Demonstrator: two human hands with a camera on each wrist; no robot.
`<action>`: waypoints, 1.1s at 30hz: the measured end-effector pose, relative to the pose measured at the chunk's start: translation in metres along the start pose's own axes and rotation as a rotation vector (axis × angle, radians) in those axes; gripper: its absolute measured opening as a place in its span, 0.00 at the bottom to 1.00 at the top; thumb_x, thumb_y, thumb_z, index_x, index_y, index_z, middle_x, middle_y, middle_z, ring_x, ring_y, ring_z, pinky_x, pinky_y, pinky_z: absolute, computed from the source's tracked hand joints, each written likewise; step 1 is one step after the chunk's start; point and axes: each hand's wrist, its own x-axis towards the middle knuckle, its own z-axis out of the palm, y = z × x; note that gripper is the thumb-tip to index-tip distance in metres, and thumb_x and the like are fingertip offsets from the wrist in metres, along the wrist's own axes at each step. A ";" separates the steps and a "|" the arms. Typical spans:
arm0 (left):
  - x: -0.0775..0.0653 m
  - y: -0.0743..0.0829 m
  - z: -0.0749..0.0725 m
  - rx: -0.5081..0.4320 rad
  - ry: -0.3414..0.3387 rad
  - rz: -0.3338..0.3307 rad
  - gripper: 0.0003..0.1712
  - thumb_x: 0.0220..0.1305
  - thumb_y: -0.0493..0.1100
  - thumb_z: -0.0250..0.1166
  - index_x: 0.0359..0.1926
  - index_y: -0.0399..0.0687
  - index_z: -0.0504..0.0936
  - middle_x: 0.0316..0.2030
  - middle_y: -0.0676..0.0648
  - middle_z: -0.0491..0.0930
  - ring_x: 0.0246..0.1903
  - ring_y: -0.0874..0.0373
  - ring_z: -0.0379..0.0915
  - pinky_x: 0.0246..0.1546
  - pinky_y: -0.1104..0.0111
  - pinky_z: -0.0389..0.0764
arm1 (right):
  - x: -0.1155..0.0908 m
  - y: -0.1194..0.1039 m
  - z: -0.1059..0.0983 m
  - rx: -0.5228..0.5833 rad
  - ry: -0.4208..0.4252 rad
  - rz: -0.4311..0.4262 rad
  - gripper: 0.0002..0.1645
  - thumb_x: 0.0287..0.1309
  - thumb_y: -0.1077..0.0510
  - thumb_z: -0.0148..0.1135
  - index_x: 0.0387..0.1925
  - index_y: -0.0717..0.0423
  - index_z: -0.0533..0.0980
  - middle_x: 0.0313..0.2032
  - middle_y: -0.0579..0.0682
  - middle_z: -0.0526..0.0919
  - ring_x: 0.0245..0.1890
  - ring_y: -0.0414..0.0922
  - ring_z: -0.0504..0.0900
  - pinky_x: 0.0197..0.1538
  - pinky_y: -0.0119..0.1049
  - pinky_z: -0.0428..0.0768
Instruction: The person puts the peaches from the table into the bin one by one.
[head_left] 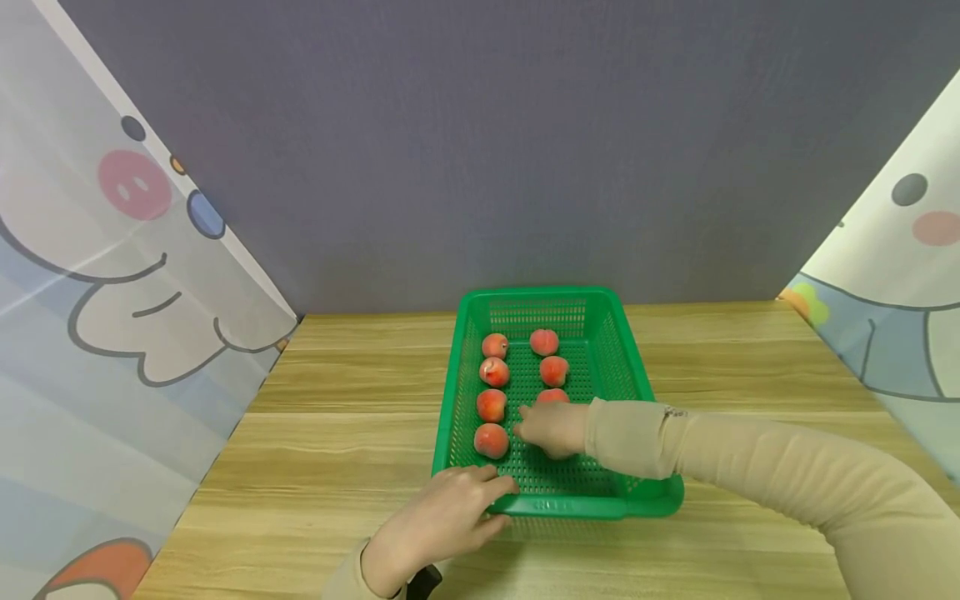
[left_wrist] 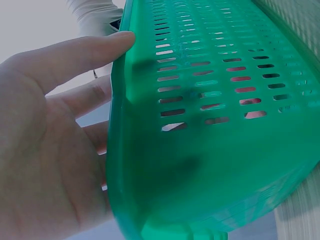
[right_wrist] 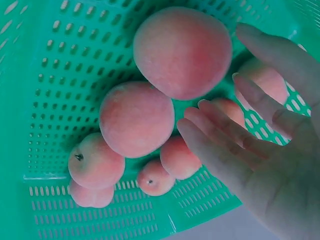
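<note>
A green plastic basket (head_left: 570, 506) holds several red peaches in two rows. My left hand (head_left: 450, 508) grips the basket's near rim at the left corner, thumb on one side of the rim and fingers on the other in the left wrist view. My right hand (head_left: 553, 427) is inside the basket over the near end of the right-hand row (head_left: 553, 371). In the right wrist view its fingers are spread and loosely bent, with the fingertips beside a large-looking peach (right_wrist: 182, 52) and another peach (right_wrist: 137, 119). In the head view the hand partly hides the nearest peaches.
The left-hand row of peaches (head_left: 491, 406) runs along the basket's left wall. The basket stands on a wood-grain table (head_left: 337, 433). Behind the table rises a grey panel (head_left: 525, 150), with cartoon-printed sheets (head_left: 75, 333) at both sides.
</note>
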 end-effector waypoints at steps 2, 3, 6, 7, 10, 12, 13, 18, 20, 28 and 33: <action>0.000 0.000 0.000 -0.003 -0.002 -0.001 0.13 0.51 0.47 0.65 0.38 0.52 0.77 0.28 0.57 0.74 0.25 0.71 0.69 0.27 0.79 0.70 | -0.002 0.001 -0.003 0.001 0.004 -0.003 0.29 0.50 0.69 0.57 0.56 0.51 0.68 0.58 0.56 0.67 0.55 0.51 0.68 0.52 0.40 0.70; 0.000 0.000 0.000 -0.005 -0.003 -0.002 0.13 0.51 0.47 0.65 0.38 0.52 0.77 0.28 0.57 0.74 0.25 0.71 0.68 0.27 0.79 0.70 | -0.003 0.001 -0.004 0.003 0.007 -0.005 0.30 0.50 0.69 0.57 0.57 0.52 0.68 0.58 0.56 0.66 0.55 0.51 0.68 0.52 0.40 0.70; 0.000 0.000 -0.001 -0.007 -0.005 -0.003 0.13 0.51 0.47 0.65 0.38 0.52 0.77 0.28 0.57 0.74 0.25 0.71 0.68 0.26 0.80 0.69 | -0.006 0.003 -0.008 0.000 0.029 -0.020 0.31 0.49 0.70 0.57 0.57 0.52 0.68 0.58 0.57 0.66 0.53 0.51 0.70 0.52 0.39 0.71; 0.000 0.001 -0.001 -0.005 -0.004 -0.004 0.13 0.51 0.47 0.65 0.38 0.52 0.77 0.27 0.57 0.74 0.25 0.71 0.68 0.26 0.80 0.69 | -0.008 0.004 -0.009 -0.004 0.044 -0.030 0.30 0.48 0.70 0.57 0.56 0.53 0.68 0.58 0.57 0.67 0.53 0.51 0.70 0.51 0.38 0.71; 0.001 0.001 -0.001 0.000 -0.003 -0.006 0.13 0.50 0.47 0.65 0.38 0.52 0.77 0.27 0.57 0.74 0.25 0.71 0.68 0.26 0.79 0.69 | -0.013 0.008 -0.011 -0.021 0.103 -0.063 0.28 0.48 0.68 0.60 0.53 0.54 0.71 0.56 0.58 0.69 0.51 0.51 0.72 0.48 0.37 0.73; 0.001 0.001 -0.001 0.004 -0.003 -0.007 0.13 0.50 0.47 0.65 0.38 0.52 0.77 0.27 0.57 0.74 0.25 0.71 0.68 0.26 0.79 0.69 | -0.016 0.010 -0.013 -0.028 0.143 -0.080 0.26 0.47 0.65 0.63 0.51 0.55 0.72 0.54 0.59 0.71 0.51 0.51 0.73 0.46 0.35 0.75; 0.001 0.001 -0.001 0.005 -0.004 -0.007 0.13 0.50 0.47 0.66 0.38 0.52 0.77 0.27 0.58 0.74 0.25 0.71 0.68 0.26 0.79 0.70 | -0.018 0.011 -0.014 -0.019 0.160 -0.087 0.25 0.46 0.64 0.64 0.50 0.56 0.73 0.54 0.60 0.71 0.49 0.51 0.74 0.44 0.34 0.76; 0.000 0.002 -0.001 0.007 -0.007 -0.008 0.13 0.50 0.47 0.65 0.38 0.53 0.77 0.27 0.58 0.74 0.25 0.71 0.68 0.26 0.79 0.69 | -0.029 0.017 -0.017 0.064 0.240 -0.108 0.21 0.43 0.61 0.67 0.44 0.58 0.75 0.49 0.62 0.74 0.36 0.48 0.79 0.35 0.32 0.77; 0.000 0.002 -0.001 0.007 -0.004 -0.009 0.13 0.50 0.48 0.65 0.38 0.53 0.77 0.27 0.58 0.74 0.25 0.71 0.68 0.26 0.79 0.69 | -0.034 0.021 -0.018 0.104 0.271 -0.114 0.18 0.43 0.61 0.67 0.40 0.57 0.75 0.45 0.59 0.76 0.30 0.45 0.78 0.31 0.30 0.76; -0.001 0.001 -0.001 0.003 0.002 -0.009 0.13 0.51 0.48 0.65 0.39 0.53 0.77 0.29 0.58 0.75 0.27 0.70 0.70 0.28 0.77 0.71 | -0.058 0.034 -0.018 0.171 0.417 -0.137 0.14 0.42 0.60 0.68 0.33 0.57 0.73 0.33 0.50 0.74 0.27 0.41 0.72 0.26 0.27 0.71; -0.003 -0.001 -0.001 -0.005 0.020 0.000 0.14 0.52 0.49 0.64 0.41 0.52 0.77 0.31 0.57 0.76 0.29 0.68 0.72 0.31 0.74 0.72 | -0.076 0.043 -0.020 0.148 0.538 -0.137 0.15 0.43 0.59 0.67 0.34 0.57 0.72 0.40 0.56 0.75 0.30 0.44 0.75 0.26 0.26 0.72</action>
